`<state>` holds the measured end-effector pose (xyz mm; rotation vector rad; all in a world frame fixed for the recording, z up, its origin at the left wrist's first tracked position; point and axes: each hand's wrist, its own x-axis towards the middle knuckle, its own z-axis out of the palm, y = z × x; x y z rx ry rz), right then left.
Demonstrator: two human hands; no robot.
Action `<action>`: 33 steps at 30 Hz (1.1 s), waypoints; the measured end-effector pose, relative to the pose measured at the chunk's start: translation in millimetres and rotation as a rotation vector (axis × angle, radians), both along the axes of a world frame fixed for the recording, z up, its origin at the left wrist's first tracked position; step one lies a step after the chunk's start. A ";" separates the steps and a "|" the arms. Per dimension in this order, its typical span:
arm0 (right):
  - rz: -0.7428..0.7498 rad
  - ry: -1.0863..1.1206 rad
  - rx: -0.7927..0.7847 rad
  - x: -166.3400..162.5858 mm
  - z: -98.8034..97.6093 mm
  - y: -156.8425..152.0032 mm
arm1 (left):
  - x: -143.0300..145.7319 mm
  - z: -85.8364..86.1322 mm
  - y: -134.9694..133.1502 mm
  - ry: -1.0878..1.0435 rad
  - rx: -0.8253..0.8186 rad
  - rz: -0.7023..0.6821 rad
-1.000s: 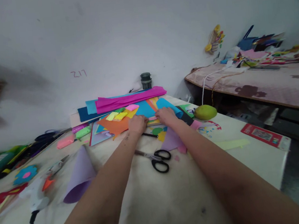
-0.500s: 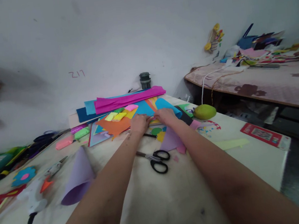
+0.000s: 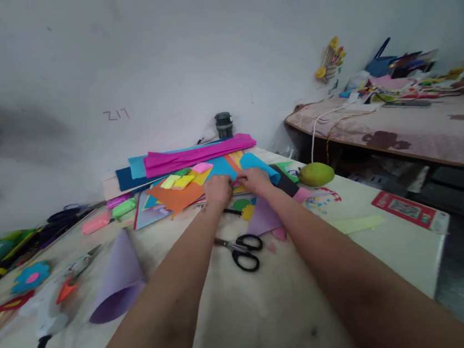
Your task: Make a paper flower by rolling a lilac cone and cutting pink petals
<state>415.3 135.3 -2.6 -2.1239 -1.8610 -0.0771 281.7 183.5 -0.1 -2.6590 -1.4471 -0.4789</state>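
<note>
Both arms reach forward over the table to the coloured sheets. My left hand (image 3: 218,189) is closed, with its fingertips meeting the other hand's; what it pinches is too small to make out. My right hand (image 3: 257,180) is closed as well, fingers pressed together on something I cannot make out, beside a curled blue sheet (image 3: 258,163). An orange sheet (image 3: 176,197) lies just left of the hands. Nearer to me are black-handled scissors (image 3: 240,248), a purple paper piece (image 3: 263,218) and a yellow cutout (image 3: 248,211).
A purple paper cone (image 3: 120,279) and a white glue gun (image 3: 49,312) lie at left, by a blue flower (image 3: 31,277). A green mango-like fruit (image 3: 316,174) and a red card (image 3: 406,209) sit at right. Pink folded sheets (image 3: 200,153) lie along the back.
The view has shifted slightly, so the table things sit a little further left. My hands stay close together at the same spot, with small finger movement.
</note>
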 end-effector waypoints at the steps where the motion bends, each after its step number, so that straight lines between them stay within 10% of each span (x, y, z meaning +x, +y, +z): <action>1: 0.011 -0.027 0.009 -0.8 -0.1 -0.3 | -0.2 -0.1 0.0 -0.003 -0.002 0.001; 12: 0.238 -0.471 0.118 -11.7 7.0 2.2 | -12.1 -8.5 -2.1 -0.037 0.042 -0.008; 24: 0.243 -0.435 0.168 -9.6 11.6 2.4 | -23.5 -13.4 4.1 -0.038 -0.135 -0.017; 33: 0.238 -0.364 0.127 -10.9 15.2 -2.8 | -20.7 -16.0 1.0 -0.023 0.050 -0.032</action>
